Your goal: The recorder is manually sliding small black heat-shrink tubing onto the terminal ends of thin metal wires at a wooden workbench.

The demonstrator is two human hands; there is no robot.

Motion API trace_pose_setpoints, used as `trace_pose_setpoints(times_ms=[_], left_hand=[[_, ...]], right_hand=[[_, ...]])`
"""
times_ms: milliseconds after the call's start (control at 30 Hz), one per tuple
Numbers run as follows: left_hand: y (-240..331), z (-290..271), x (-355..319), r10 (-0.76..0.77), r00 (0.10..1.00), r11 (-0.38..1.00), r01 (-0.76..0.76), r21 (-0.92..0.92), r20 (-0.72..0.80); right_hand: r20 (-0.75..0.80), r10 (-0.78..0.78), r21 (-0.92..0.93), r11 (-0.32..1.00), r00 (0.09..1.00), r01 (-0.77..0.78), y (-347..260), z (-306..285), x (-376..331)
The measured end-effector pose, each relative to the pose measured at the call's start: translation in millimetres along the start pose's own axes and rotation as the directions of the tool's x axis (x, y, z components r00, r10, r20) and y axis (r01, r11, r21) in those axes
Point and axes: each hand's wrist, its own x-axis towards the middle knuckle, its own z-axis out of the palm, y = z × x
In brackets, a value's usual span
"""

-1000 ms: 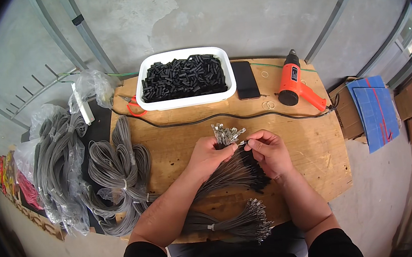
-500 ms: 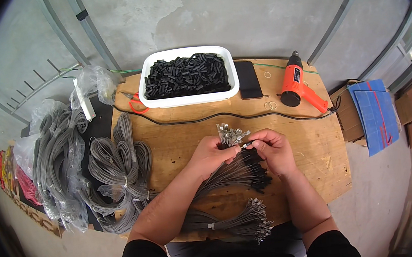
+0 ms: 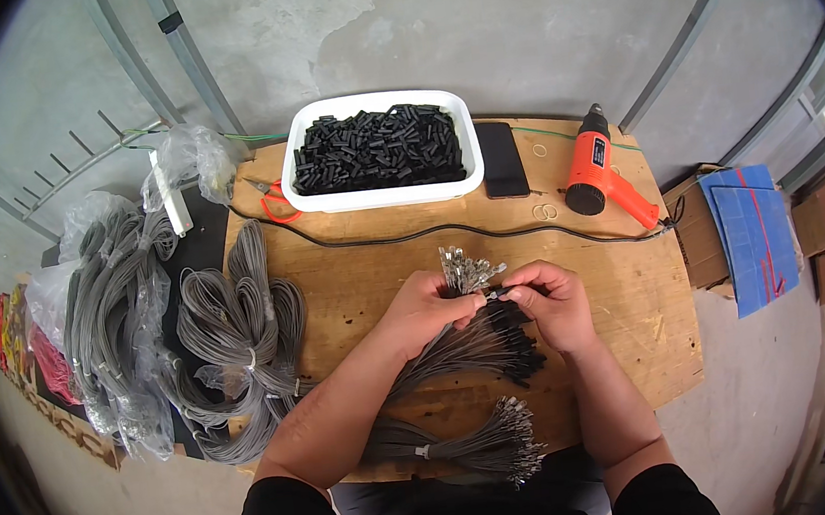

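Note:
My left hand grips a bundle of grey wires whose metal terminal ends stick up above the fingers. My right hand pinches a small black sleeve at one wire end, right beside the left hand. Below both hands lies a fan of grey wires with black sleeved ends on the wooden board. A tied bundle of wires with bare metal ends lies near the board's front edge. A white tub of black sleeves stands at the back.
An orange heat gun lies at the back right, its black cord crossing the board. A black phone sits beside the tub. Grey cable coils and bagged cables are piled left. Cardboard boxes with blue sheets stand right.
Both hands have stayed together over the board, with only small finger movements at the wire ends. The camera view has shifted slightly.

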Motion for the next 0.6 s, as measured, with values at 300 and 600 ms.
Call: trace_pose_setpoints(times_ms=[300,600], left_hand=[[0.8,2.9,-0.2,0.028,0.998,0.997,-0.024,0.073,-0.048],[1.8,3.0,-0.1,-0.011,1.000,1.000,0.010,-0.010,-0.023]], right_hand=[[-0.003,0.030,0.073,0.997,1.000,-0.030,0.4,3.2,0.4],[0.019,0.040,0.129,0.991,0.999,-0.042,1.3,2.6,1.4]])
